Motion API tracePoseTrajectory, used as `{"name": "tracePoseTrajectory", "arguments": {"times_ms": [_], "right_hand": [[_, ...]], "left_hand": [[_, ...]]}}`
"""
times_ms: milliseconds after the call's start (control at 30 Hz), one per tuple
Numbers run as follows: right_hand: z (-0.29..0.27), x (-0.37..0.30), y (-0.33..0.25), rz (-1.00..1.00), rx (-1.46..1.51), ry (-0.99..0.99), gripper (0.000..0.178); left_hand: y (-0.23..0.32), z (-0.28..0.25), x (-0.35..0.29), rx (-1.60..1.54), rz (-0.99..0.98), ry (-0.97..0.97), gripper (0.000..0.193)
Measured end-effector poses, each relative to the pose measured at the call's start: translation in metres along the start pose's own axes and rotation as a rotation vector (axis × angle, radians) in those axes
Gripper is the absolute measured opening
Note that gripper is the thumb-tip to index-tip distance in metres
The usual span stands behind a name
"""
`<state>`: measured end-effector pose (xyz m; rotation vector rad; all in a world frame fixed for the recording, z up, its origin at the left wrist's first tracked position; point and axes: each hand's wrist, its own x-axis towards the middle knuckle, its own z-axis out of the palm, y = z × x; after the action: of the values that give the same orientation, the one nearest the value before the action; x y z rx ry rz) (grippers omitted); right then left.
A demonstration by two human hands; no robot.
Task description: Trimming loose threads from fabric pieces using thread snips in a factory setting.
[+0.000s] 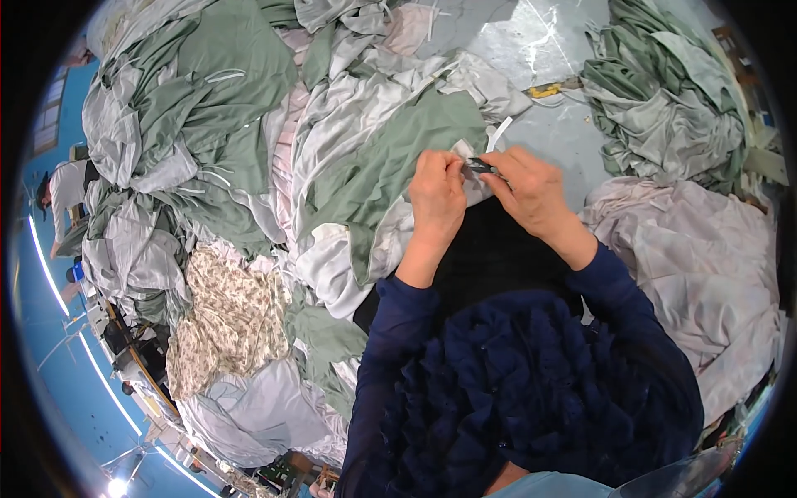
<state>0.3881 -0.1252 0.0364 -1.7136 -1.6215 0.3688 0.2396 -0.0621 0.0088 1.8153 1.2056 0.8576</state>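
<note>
Green-and-white fabric (415, 124) lies bunched in front of me and reaches up to my hands. My left hand (437, 192) pinches a pale edge of this fabric between thumb and fingers. Close beside it, my right hand (525, 184) is closed around small dark thread snips (479, 165), whose tip points toward the left fingers. Fingers partly cover the snips, so their blades do not show clearly. A narrow white strip (500, 133) sticks up just beyond the fingertips. Black cloth (498, 249) covers my lap below both hands.
Heaped green and white garments (207, 75) spread across the left. Below them lies a floral-patterned cloth (228, 315). Another green pile (664, 91) sits at the far right, above a pale pinkish heap (685, 257). A yellow object (545, 90) rests on the grey floor (556, 137).
</note>
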Motion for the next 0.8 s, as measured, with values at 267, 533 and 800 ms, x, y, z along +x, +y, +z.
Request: {"name": "tracePoseTrajectory", "arguments": {"times_ms": [267, 533, 800], "right_hand": [[0.0041, 0.0017, 0.0001, -0.062, -0.026, 0.028, 0.018], [0.0081, 0.0028, 0.0023, -0.07, -0.054, 0.023, 0.017], [0.0091, 0.0025, 0.0035, -0.051, -0.094, 0.01, 0.017]], "left_hand": [[-0.0042, 0.0, -0.0005, -0.015, 0.012, 0.0, 0.008], [-0.0051, -0.0002, 0.0002, 0.014, 0.021, -0.009, 0.009], [-0.0008, 0.0016, 0.0039, 0.148, 0.131, 0.007, 0.009]]}}
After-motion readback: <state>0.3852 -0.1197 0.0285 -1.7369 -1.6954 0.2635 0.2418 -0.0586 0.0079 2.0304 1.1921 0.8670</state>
